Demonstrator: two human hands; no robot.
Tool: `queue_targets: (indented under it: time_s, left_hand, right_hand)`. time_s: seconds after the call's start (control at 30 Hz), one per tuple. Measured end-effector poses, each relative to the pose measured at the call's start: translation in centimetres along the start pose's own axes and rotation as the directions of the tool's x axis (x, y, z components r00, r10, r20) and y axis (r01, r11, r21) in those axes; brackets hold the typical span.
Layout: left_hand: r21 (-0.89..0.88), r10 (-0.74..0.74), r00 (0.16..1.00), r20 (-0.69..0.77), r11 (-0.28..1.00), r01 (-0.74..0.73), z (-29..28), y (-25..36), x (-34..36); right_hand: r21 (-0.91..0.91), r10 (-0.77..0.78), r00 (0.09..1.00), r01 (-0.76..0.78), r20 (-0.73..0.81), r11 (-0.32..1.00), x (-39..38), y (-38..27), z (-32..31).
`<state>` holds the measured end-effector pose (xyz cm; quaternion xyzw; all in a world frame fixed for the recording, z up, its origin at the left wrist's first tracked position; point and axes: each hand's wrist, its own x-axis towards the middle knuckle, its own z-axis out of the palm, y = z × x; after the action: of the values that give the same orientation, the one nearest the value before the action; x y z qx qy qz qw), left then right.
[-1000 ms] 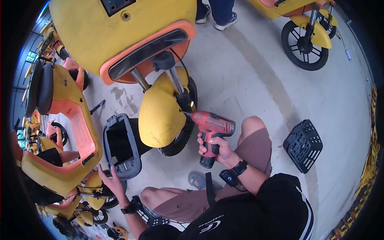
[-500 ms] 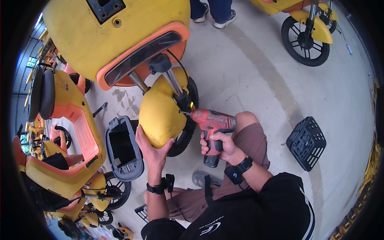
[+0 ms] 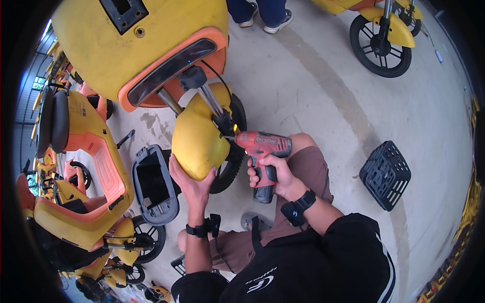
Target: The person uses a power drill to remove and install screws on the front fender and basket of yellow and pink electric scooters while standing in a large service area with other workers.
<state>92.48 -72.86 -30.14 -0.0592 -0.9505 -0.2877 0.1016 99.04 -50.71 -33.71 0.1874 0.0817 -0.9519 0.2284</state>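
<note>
My right hand [image 3: 275,174] is wrapped round the grip of a red and black cordless drill [image 3: 263,145]. The drill's nose points left, and its bit meets the side of a yellow front mudguard [image 3: 198,144] by the fork leg. A small yellow light glows near the drill's nose. My left hand [image 3: 191,183] cups the lower end of the mudguard, thumb on one side and fingers on the other. Beneath the mudguard sits the black front wheel [image 3: 233,169] of a yellow and orange scooter [image 3: 146,45]. The exact contact between bit and screw is too small to make out.
A dark grey frame-like part [image 3: 155,185] is left of my left hand. On the floor to the right lies a black plastic basket [image 3: 386,175]. Another scooter [image 3: 81,166] stands at left, one more [image 3: 384,40] at far right. A person's legs [image 3: 260,12] are beyond.
The whole view has shifted slightly, so the scooter, drill and hands appear a little further up and left. Both hands keep their hold, and the drill stays against the mudguard.
</note>
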Motion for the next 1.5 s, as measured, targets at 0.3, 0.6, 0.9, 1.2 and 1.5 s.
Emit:
queue_targets:
  time_s: [0.3,0.6,0.9,1.2,1.5]
  left_hand:
    - [-0.029,0.017,0.999,-0.049,0.999,-0.018,0.1,-0.3,0.1]
    - [-0.007,-0.013,1.0,0.011,1.0,0.013,-0.1,-0.4,0.3]
    - [0.024,-0.044,0.994,-0.1,0.999,0.046,0.8,-0.1,-0.9]
    - [0.032,-0.026,0.99,-0.14,0.999,0.031,1.4,0.0,-0.9]
    - [0.036,-0.021,0.991,-0.131,0.999,0.026,1.4,-0.2,-1.0]
  right_hand:
    - [0.098,0.0,1.0,-0.003,0.024,0.995,0.2,0.1,-1.8]
    - [0.044,-0.034,0.999,0.033,0.023,0.998,1.0,-0.5,-2.3]
    - [-0.074,-0.113,0.993,0.115,0.029,0.991,0.1,-1.4,-2.5]
    - [0.004,-0.299,0.954,0.299,-0.013,0.954,2.1,-2.7,-1.3]
    - [0.033,-0.248,0.968,0.247,0.041,0.968,3.9,-2.8,-2.6]
